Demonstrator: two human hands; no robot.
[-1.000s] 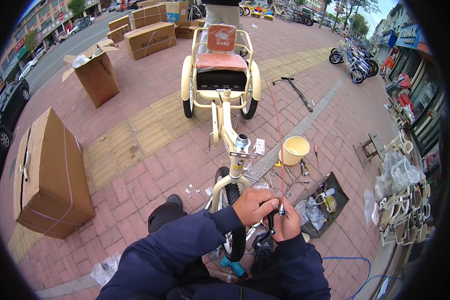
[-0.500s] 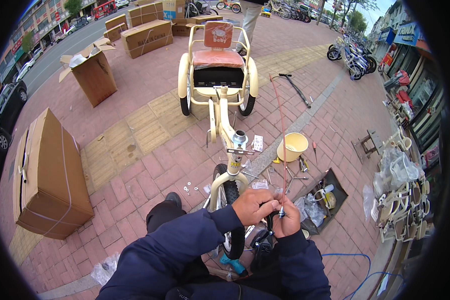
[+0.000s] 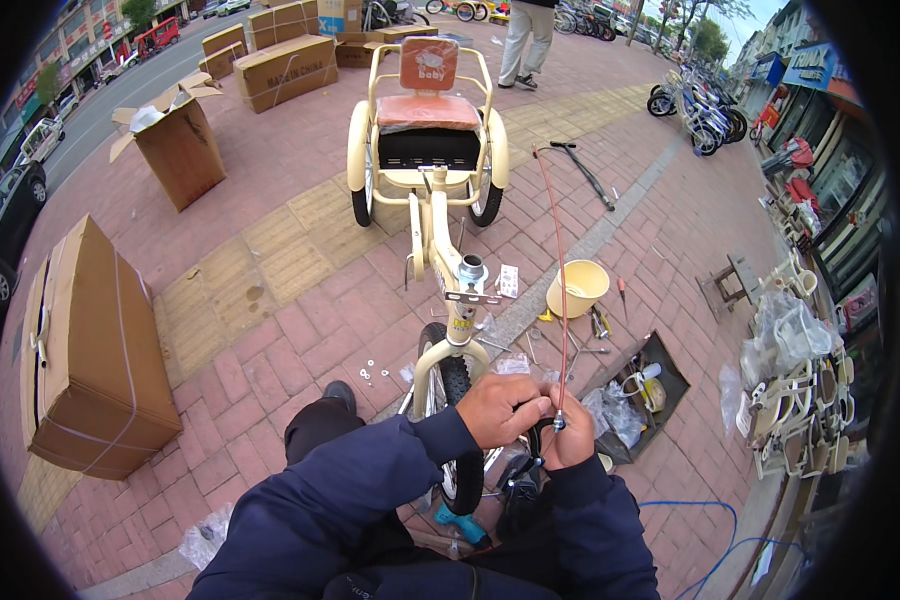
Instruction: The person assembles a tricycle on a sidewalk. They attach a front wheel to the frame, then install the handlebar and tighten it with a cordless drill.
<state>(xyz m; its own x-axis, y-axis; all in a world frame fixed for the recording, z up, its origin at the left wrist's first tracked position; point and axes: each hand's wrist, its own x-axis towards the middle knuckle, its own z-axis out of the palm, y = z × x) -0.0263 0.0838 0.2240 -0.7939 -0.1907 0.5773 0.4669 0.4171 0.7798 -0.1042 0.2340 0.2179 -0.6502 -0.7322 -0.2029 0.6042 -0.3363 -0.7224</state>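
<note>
My two hands meet in front of me, beside the front wheel [image 3: 457, 385] of a cream tricycle [image 3: 432, 225]. A long red brake cable [image 3: 551, 200] rises from between them, with a silver fitting [image 3: 559, 421] at its lower end. My right hand [image 3: 572, 440] is closed around that end and a black curved part that looks like a brake lever [image 3: 537, 440]. My left hand [image 3: 492, 412] pinches at the same black part from the other side; its fingertips are partly hidden. The tricycle's head tube is bare on top, and an orange child seat [image 3: 428, 112] stands at its rear.
A yellow bucket [image 3: 582, 288], several loose tools and a dark tray [image 3: 660, 365] of parts lie to the right. A hand pump [image 3: 585, 178] lies farther off. Cardboard boxes [image 3: 105, 360] stand left. A teal power tool [image 3: 460, 522] is near my feet; someone stands at the back.
The whole view has shifted slightly, and the person at the back shows more fully. Both hands keep their hold on the cable end and black part.
</note>
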